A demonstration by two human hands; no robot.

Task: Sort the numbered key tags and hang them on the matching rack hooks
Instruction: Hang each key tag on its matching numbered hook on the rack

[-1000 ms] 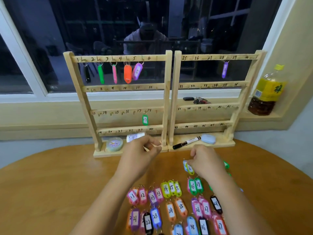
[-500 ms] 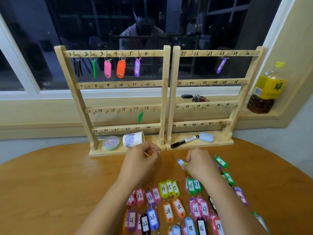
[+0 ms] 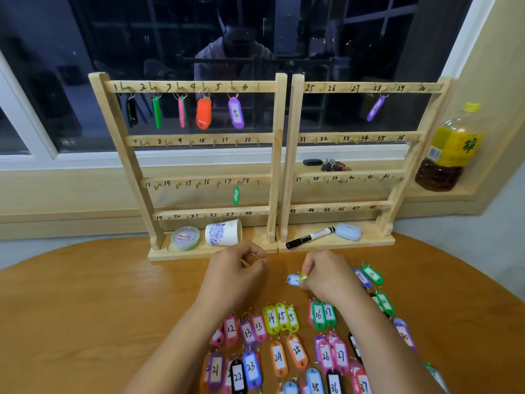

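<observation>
Little has changed: our right hand (image 3: 329, 280) still pinches the blue and yellow tags (image 3: 294, 279) at the pile's twelve o'clock, our left hand (image 3: 235, 274) stays curled, contents unclear, so hook 6 (image 3: 258, 87) remains unfilled.

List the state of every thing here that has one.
Purple key tag marked 5, hanging on hook 5.
Small green key tag, hanging from the third rail.
White paper cup, lying on its side.
Black marker pen, capped, lying flat.
Yellow-labelled plastic bottle, upright, capped.
Left hand, fingers curled, contents unclear.
Right hand, pinching pale blue key tag.
</observation>
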